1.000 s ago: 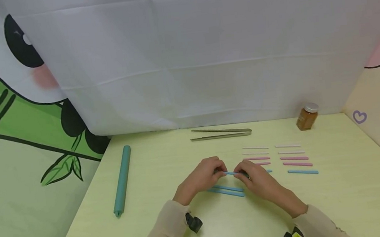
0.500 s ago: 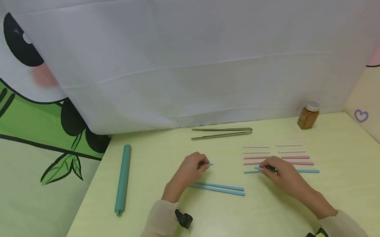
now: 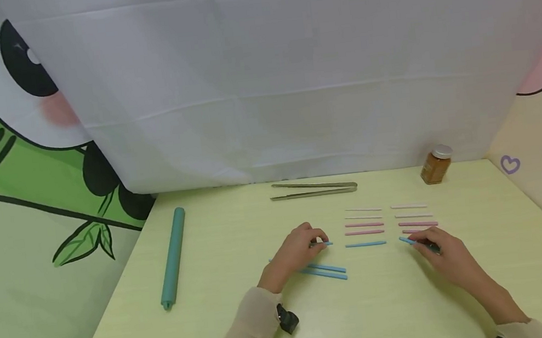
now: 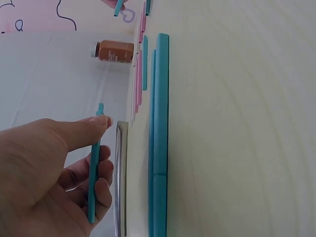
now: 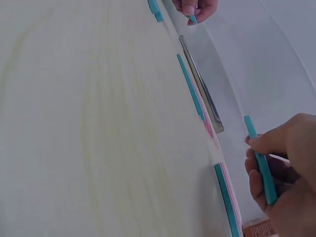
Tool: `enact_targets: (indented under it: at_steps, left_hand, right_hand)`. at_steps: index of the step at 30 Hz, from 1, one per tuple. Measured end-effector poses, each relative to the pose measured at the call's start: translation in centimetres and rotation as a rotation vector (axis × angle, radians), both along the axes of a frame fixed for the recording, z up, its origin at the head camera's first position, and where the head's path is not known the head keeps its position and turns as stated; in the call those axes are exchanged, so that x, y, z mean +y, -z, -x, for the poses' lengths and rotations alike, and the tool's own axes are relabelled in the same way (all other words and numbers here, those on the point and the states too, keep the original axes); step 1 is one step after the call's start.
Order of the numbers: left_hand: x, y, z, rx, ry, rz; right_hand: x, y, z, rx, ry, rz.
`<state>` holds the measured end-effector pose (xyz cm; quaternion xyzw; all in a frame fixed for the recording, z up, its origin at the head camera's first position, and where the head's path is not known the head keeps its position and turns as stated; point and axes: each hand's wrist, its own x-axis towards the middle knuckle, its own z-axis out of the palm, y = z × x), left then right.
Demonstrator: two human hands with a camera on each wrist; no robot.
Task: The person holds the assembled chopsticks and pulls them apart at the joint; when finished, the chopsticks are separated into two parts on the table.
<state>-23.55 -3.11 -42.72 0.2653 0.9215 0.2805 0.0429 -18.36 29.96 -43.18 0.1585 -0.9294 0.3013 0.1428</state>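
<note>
My left hand (image 3: 299,248) holds a short thin blue stick (image 4: 93,182) between thumb and fingers above the table; in the left wrist view its upper end narrows to a small tip. Farther right, my right hand (image 3: 446,255) pinches another short blue stick (image 5: 261,168), which looks thicker. Two long blue sticks (image 3: 332,276) lie under my left forearm, partly covered. Between the hands, a short blue stick (image 3: 365,244) lies below pink sticks (image 3: 364,232) in a column. My right hand hovers at the lower end of a second column, hiding part of it.
White sticks (image 3: 409,207) top both columns. Metal tongs (image 3: 313,193) lie at the back of the table. A brown jar (image 3: 435,165) with a silvery lid stands at the back right. A teal roll (image 3: 173,259) lies along the left side.
One second ago both hands held blue stick close together; they have since parted, each with its own piece. My right hand moved right to the second column. My left hand went left, then back right.
</note>
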Motion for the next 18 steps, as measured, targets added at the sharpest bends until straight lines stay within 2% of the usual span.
enact_targets:
  at_steps: [6, 10, 15, 18]
  left_hand:
    - [2.8, 0.0, -0.2, 0.022, 0.039, 0.021]
    - [4.7, 0.6, -0.5, 0.051, 0.080, 0.049]
    - [6.8, 1.0, -1.4, 0.050, 0.103, 0.045]
    - [7.9, 1.1, -1.9, 0.032, 0.090, 0.066]
  right_hand:
    - [2.5, 0.4, -0.5, -0.009, 0.007, -0.029]
    - [3.4, 0.8, -0.5, -0.006, -0.005, -0.016]
    - [4.1, 1.2, -0.3, -0.072, 0.013, -0.032]
    - [4.3, 1.2, -0.2, -0.103, 0.026, -0.048]
